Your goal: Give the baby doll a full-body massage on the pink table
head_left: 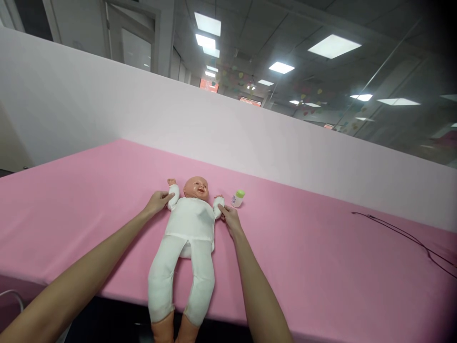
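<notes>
A baby doll (pixel 189 221) in a white cloth suit lies on its back on a pink-covered table (pixel 89 224), its head at the far side and its legs hanging past the near edge. My left hand (pixel 155 203) holds the padded sleeve of the doll's arm (pixel 173 196) at the image left. My right hand (pixel 229 219) grips the other sleeve (pixel 218 207) from below. A small white bottle with a green cap (pixel 238 197) stands just beyond that arm, apart from my right hand.
A black cable (pixel 403 236) lies on the pink cover at the right. A pale pink partition (pixel 214 124) runs along the table's far side. Beyond it are a glass wall, a doorway and ceiling lights. A curved metal rail shows at the lower left.
</notes>
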The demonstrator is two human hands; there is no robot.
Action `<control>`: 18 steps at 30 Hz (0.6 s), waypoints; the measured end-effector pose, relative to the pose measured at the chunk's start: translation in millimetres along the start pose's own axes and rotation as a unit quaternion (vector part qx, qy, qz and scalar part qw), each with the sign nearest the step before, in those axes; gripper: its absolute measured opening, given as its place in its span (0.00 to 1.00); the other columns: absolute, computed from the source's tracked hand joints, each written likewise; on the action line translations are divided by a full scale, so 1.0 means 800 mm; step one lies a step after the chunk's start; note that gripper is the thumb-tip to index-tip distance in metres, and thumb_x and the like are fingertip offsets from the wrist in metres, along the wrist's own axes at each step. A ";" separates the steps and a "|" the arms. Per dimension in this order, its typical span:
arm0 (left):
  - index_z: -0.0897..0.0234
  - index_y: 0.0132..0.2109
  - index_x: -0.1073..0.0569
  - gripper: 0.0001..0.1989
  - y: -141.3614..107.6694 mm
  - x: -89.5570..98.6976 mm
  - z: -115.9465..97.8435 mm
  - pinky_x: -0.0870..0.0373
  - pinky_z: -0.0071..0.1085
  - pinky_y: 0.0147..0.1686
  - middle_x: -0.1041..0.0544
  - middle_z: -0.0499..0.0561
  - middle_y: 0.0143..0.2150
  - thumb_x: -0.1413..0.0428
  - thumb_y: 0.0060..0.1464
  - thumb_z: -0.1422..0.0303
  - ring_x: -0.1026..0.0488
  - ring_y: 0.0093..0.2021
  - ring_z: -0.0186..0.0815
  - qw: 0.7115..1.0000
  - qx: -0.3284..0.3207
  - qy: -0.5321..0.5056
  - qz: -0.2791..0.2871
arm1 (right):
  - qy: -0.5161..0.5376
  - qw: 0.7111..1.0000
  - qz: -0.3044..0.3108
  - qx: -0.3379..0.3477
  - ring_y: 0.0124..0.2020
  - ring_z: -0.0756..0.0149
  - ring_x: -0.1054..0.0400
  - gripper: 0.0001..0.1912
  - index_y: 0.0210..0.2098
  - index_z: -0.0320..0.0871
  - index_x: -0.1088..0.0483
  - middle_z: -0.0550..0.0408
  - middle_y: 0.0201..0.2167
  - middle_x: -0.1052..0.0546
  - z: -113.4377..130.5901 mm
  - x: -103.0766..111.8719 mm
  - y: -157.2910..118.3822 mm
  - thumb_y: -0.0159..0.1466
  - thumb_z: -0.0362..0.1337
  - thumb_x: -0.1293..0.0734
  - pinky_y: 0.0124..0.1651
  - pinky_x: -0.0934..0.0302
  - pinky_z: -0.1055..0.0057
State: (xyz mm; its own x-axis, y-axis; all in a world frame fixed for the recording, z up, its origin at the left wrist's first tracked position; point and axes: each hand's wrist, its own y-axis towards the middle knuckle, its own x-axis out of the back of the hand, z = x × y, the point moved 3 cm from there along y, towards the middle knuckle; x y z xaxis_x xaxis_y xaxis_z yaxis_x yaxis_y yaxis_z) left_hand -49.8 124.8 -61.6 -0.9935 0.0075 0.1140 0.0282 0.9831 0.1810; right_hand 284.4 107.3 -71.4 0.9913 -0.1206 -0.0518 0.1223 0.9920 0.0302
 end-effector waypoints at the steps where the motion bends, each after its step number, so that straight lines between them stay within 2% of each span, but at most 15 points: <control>1: 0.65 0.22 0.28 0.29 0.001 0.000 0.002 0.43 0.30 0.24 0.32 0.47 0.20 0.36 0.47 0.42 0.38 0.21 0.32 1.000 0.008 0.021 -0.007 | -0.008 1.000 -0.008 -0.005 0.19 0.74 0.47 0.24 0.21 0.43 0.31 0.64 0.15 0.36 -0.001 0.000 0.000 0.51 0.53 0.19 0.22 0.53 0.75; 3: 0.65 0.23 0.27 0.28 0.002 0.003 0.002 0.42 0.30 0.24 0.32 0.48 0.20 0.36 0.47 0.42 0.37 0.22 0.32 0.999 0.023 0.030 -0.006 | -0.004 1.000 -0.004 -0.012 0.19 0.75 0.48 0.24 0.21 0.43 0.31 0.64 0.15 0.36 0.002 0.001 -0.001 0.50 0.53 0.19 0.22 0.54 0.74; 5: 0.67 0.30 0.21 0.26 0.002 0.007 -0.002 0.37 0.30 0.27 0.25 0.50 0.25 0.33 0.45 0.45 0.32 0.25 0.34 0.999 0.032 -0.004 0.023 | 0.024 0.999 0.025 -0.013 0.19 0.75 0.47 0.20 0.27 0.42 0.25 0.63 0.18 0.32 0.010 0.001 -0.004 0.50 0.49 0.18 0.22 0.53 0.74; 7: 0.67 0.42 0.17 0.26 0.002 0.011 -0.009 0.31 0.33 0.33 0.19 0.54 0.35 0.29 0.43 0.50 0.26 0.32 0.39 0.995 0.021 -0.059 0.077 | 0.066 0.996 0.064 -0.005 0.23 0.74 0.41 0.20 0.36 0.43 0.20 0.60 0.26 0.24 0.019 0.002 -0.008 0.48 0.43 0.16 0.26 0.46 0.75; 9: 0.64 0.47 0.17 0.25 0.003 0.017 -0.016 0.27 0.35 0.40 0.17 0.56 0.43 0.27 0.43 0.56 0.22 0.40 0.43 0.988 -0.013 -0.090 0.128 | 0.095 0.991 0.092 0.005 0.32 0.69 0.32 0.23 0.41 0.46 0.18 0.57 0.34 0.20 0.026 0.006 -0.011 0.45 0.37 0.16 0.35 0.36 0.72; 12: 0.62 0.38 0.15 0.14 0.003 0.023 -0.019 0.27 0.37 0.46 0.18 0.58 0.47 0.28 0.44 0.62 0.22 0.47 0.46 0.976 -0.073 -0.063 0.193 | 0.082 0.988 0.130 0.021 0.43 0.60 0.28 0.16 0.34 0.47 0.17 0.55 0.39 0.19 0.027 0.012 -0.013 0.45 0.33 0.18 0.48 0.33 0.64; 15: 0.61 0.30 0.15 0.03 -0.001 0.025 -0.018 0.27 0.38 0.48 0.19 0.61 0.51 0.32 0.44 0.68 0.23 0.51 0.48 0.959 -0.103 -0.007 0.263 | 0.016 0.982 0.187 0.029 0.45 0.57 0.27 0.07 0.26 0.46 0.18 0.52 0.42 0.19 0.020 0.015 -0.014 0.46 0.33 0.20 0.51 0.34 0.61; 18: 0.60 0.27 0.16 0.03 -0.006 0.027 -0.021 0.27 0.38 0.47 0.19 0.61 0.52 0.36 0.45 0.71 0.23 0.52 0.49 0.949 -0.103 0.022 0.297 | -0.040 0.972 0.230 0.037 0.45 0.58 0.27 0.03 0.23 0.46 0.18 0.50 0.41 0.20 0.017 0.017 -0.015 0.48 0.34 0.21 0.51 0.34 0.60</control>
State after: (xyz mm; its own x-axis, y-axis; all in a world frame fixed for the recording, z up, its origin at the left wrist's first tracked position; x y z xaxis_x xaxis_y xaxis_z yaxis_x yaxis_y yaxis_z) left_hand -69.5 116.9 -43.4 -0.7896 0.5374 0.2962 0.6079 0.7507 0.2587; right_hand 296.7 93.0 -58.8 0.9419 0.3301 0.0621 -0.3351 0.9364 0.1046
